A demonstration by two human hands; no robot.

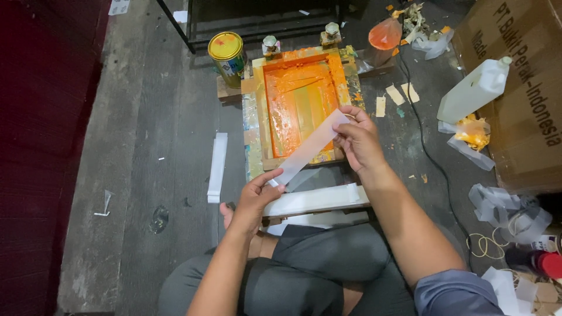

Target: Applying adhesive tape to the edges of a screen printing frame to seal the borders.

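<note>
A long translucent white plastic strip stretches slantwise between both hands. My left hand pinches its lower end and my right hand grips its upper end. Behind the strip lies a wooden screen-printing frame smeared with orange ink. A stack of similar white strips lies flat just below the frame, in front of my crossed legs.
A yellow-lidded tin can stands left of the frame. A second pile of strips lies on the grey floor to the left. A white plastic jug, a cardboard box, a black cable and crumpled plastic scraps crowd the right.
</note>
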